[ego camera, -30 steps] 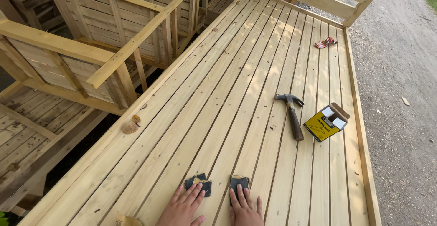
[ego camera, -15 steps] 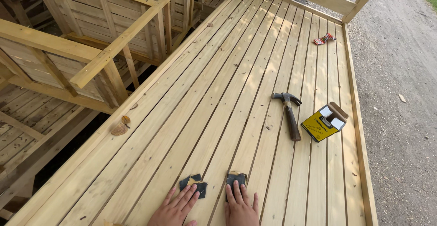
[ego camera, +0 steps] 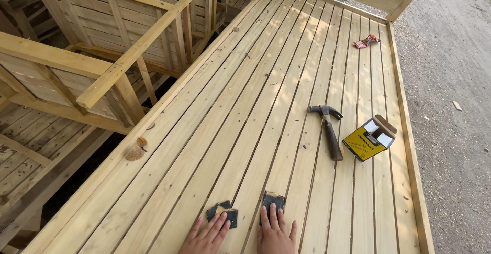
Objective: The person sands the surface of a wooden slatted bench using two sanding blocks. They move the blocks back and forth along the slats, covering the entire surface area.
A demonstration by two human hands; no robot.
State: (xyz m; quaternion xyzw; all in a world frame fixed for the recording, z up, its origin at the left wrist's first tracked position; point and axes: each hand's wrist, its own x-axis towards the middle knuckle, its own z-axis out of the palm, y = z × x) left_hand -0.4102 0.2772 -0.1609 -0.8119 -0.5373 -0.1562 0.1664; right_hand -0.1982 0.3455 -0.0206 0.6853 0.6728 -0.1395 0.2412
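Observation:
Both of my hands lie flat on a pale slatted wooden deck (ego camera: 245, 105) at the bottom of the head view. My left hand (ego camera: 207, 236) presses its fingertips on a dark folded piece of sandpaper (ego camera: 223, 211). A second dark sandpaper piece (ego camera: 273, 201) sits under the fingers of my right hand (ego camera: 276, 233), just to the right. The fingers of both hands are spread and laid on the paper, not curled around it.
A claw hammer (ego camera: 327, 128) lies on the planks ahead to the right, beside a yellow open cardboard box (ego camera: 371, 139). A red wrapper (ego camera: 366, 40) lies far off near the right rail. Dry leaves (ego camera: 137, 149) rest at the deck's left edge, with wooden railings (ego camera: 128, 59) and a drop beyond.
The view has shifted slightly; my hands and both sandpaper pieces sit a little lower in the picture. The hammer and box have not moved on the deck.

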